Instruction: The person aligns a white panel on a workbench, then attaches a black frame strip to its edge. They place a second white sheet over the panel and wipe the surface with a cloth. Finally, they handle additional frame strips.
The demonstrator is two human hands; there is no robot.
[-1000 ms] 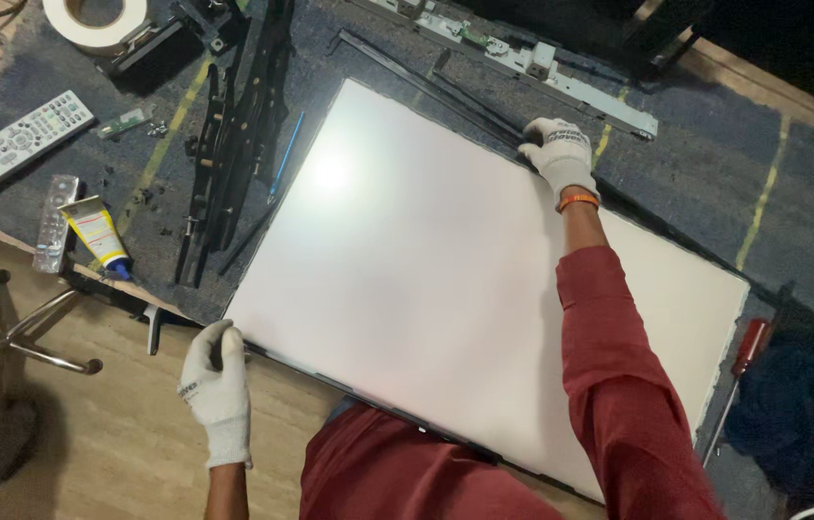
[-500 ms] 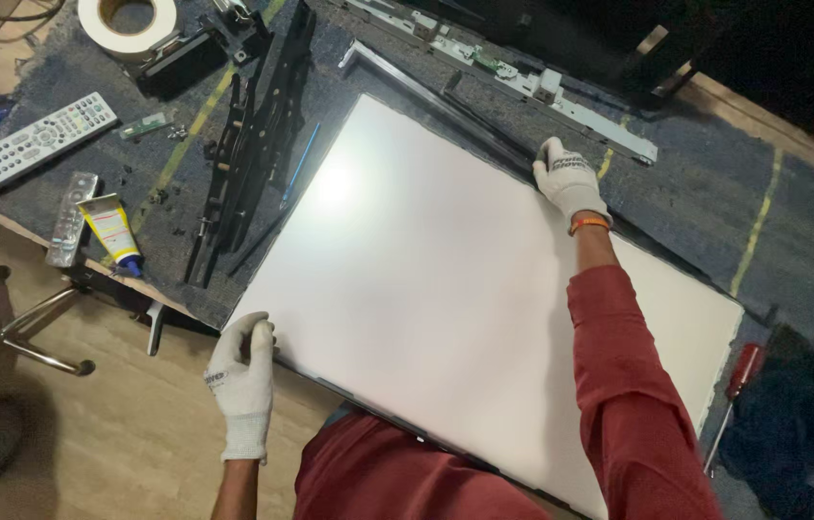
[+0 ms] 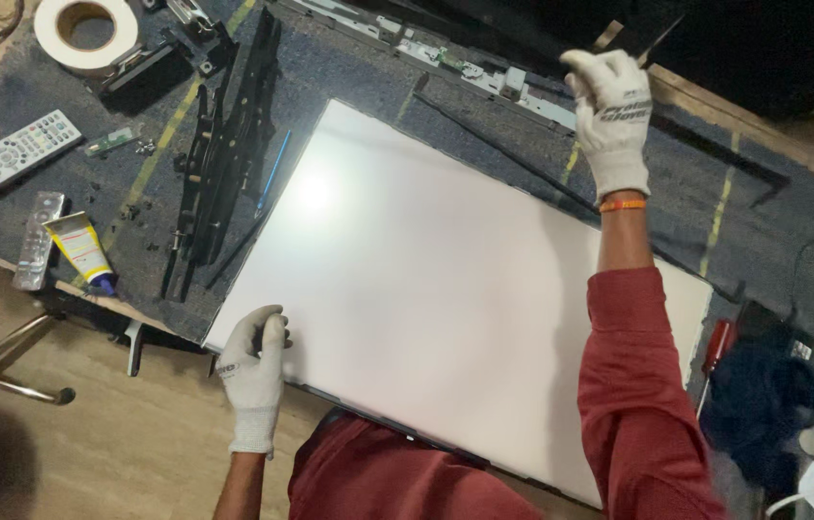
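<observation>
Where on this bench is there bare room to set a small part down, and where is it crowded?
Free: the grey mat right of the raised right hand, beyond the white panel. Crowded: the strip left of the panel, with black brackets, glue tube, remote and tape roll. The left hand rests on the panel's corner.

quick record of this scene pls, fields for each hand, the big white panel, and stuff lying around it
left hand: gloved left hand rests on the near left corner of the white panel
right hand: gloved right hand is raised above the panel's far edge, fingers curled, nothing clearly in its grip
panel: large, flat, on a dark grey mat
left of panel: black metal bracket, yellow tube, remote control, tape roll
right of panel: red-handled screwdriver, dark blue cloth
far side: long metal strip with boards
</observation>
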